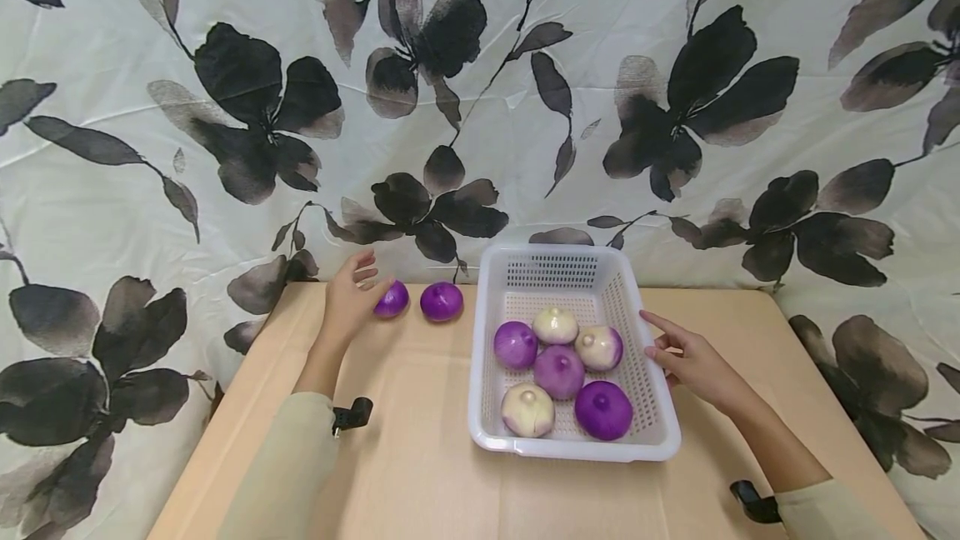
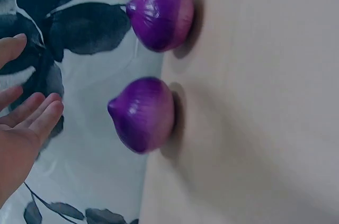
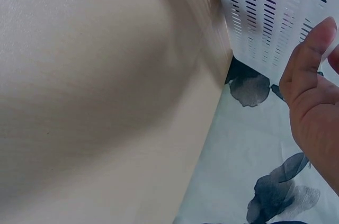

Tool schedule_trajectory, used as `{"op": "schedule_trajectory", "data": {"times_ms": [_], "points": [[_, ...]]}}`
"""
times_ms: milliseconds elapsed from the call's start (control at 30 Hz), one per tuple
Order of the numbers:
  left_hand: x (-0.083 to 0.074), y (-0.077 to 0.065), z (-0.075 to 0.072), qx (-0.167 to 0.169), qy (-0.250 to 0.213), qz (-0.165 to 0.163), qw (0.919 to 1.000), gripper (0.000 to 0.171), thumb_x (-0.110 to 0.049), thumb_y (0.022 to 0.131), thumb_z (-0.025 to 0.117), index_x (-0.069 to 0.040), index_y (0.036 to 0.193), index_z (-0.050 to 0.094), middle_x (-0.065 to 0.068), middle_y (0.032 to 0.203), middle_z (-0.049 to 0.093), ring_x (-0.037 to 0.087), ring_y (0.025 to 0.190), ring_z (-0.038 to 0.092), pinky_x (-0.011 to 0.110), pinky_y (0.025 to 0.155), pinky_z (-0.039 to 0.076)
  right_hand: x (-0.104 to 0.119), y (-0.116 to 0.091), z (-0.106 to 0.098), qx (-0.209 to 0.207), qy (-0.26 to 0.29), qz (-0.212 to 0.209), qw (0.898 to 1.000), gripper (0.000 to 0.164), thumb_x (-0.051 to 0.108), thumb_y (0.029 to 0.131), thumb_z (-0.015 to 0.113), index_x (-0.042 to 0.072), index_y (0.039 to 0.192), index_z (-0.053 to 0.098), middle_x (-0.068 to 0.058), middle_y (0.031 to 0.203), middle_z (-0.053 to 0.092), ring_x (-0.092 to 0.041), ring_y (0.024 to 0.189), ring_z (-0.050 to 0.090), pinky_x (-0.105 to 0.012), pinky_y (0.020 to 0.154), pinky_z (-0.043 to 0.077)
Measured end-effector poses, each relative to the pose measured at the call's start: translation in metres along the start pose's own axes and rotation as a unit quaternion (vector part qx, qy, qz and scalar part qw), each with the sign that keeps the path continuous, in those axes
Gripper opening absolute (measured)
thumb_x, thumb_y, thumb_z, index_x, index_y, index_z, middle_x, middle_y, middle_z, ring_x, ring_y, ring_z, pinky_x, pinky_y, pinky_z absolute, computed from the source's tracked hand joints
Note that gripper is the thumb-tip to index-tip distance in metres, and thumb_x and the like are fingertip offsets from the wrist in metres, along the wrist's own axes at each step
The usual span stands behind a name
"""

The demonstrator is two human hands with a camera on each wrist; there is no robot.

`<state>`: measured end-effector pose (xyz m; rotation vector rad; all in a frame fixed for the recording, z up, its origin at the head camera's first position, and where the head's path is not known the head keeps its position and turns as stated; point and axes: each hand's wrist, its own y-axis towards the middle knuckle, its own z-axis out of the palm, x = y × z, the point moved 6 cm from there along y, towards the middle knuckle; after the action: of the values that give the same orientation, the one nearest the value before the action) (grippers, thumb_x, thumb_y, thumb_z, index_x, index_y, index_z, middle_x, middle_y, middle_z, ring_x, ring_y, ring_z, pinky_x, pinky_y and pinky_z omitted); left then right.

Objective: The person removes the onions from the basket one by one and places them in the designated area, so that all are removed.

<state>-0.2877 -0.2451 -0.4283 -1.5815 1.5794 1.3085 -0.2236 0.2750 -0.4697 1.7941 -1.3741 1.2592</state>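
Two purple onions, the left one (image 1: 393, 300) and the right one (image 1: 442, 302), sit at the table's back edge. Beside the left onion hovers my left hand (image 1: 356, 286), its fingers loosely spread; the left wrist view shows a gap between the hand (image 2: 26, 134) and the nearer onion (image 2: 143, 115). A white plastic basket (image 1: 573, 445) stands right of centre, holding several onions, among them a dark purple onion (image 1: 603, 410) and a pale onion (image 1: 528, 409). At its right rim my right hand (image 1: 693, 361) grips the basket, fingers bent against the perforated side wall (image 3: 265, 17).
The light wooden table (image 1: 420, 457) ends at the back against a white floral cloth (image 1: 555, 148). Black wrist mounts, left (image 1: 352, 415) and right (image 1: 753, 502), sit on both sleeves.
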Motion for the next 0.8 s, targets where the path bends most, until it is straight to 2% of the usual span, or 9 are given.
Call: {"op": "schedule_trajectory", "data": {"times_ms": [200, 433, 633, 800], "points": [[-0.026, -0.001, 0.013, 0.014, -0.017, 0.034, 0.9992, 0.057, -0.017, 0.084, 0.075, -0.010, 0.135, 0.052, 0.014, 0.135, 0.057, 0.034, 0.118, 0.061, 0.041, 0.097, 0.052, 0.000, 0.000, 0.000, 0.003, -0.004, -0.002, 1.000, 0.066, 0.018, 0.096, 0.058, 0.012, 0.153, 0.025, -0.024, 0.099, 0.052, -0.021, 0.083, 0.068, -0.036, 0.062, 0.060], [-0.062, -0.003, 0.034, 0.044, -0.008, 0.074, 0.9962, 0.057, -0.020, 0.083, 0.076, -0.013, 0.134, 0.053, 0.010, 0.132, 0.059, 0.031, 0.114, 0.063, 0.040, 0.093, 0.055, -0.001, 0.001, 0.000, 0.001, -0.003, 0.000, 1.000, 0.066, 0.017, 0.096, 0.059, 0.013, 0.153, 0.026, -0.023, 0.098, 0.052, -0.020, 0.081, 0.068, -0.036, 0.062, 0.060], [-0.096, -0.010, 0.059, 0.106, -0.020, 0.092, 0.9900, 0.061, -0.012, 0.081, 0.077, -0.008, 0.135, 0.051, 0.013, 0.135, 0.055, 0.034, 0.116, 0.061, 0.042, 0.093, 0.054, -0.001, -0.002, 0.002, -0.002, -0.001, -0.003, 1.000, 0.066, 0.019, 0.096, 0.059, 0.013, 0.153, 0.026, -0.023, 0.099, 0.052, -0.019, 0.081, 0.068, -0.035, 0.062, 0.060], [-0.118, -0.016, 0.084, 0.155, 0.004, 0.108, 0.9820, 0.063, -0.016, 0.081, 0.078, -0.010, 0.137, 0.049, 0.013, 0.134, 0.056, 0.032, 0.115, 0.062, 0.039, 0.092, 0.055, 0.000, -0.004, 0.003, -0.005, -0.003, -0.002, 1.000, 0.066, 0.019, 0.096, 0.059, 0.013, 0.153, 0.026, -0.023, 0.099, 0.052, -0.018, 0.081, 0.068, -0.035, 0.062, 0.060]]}}
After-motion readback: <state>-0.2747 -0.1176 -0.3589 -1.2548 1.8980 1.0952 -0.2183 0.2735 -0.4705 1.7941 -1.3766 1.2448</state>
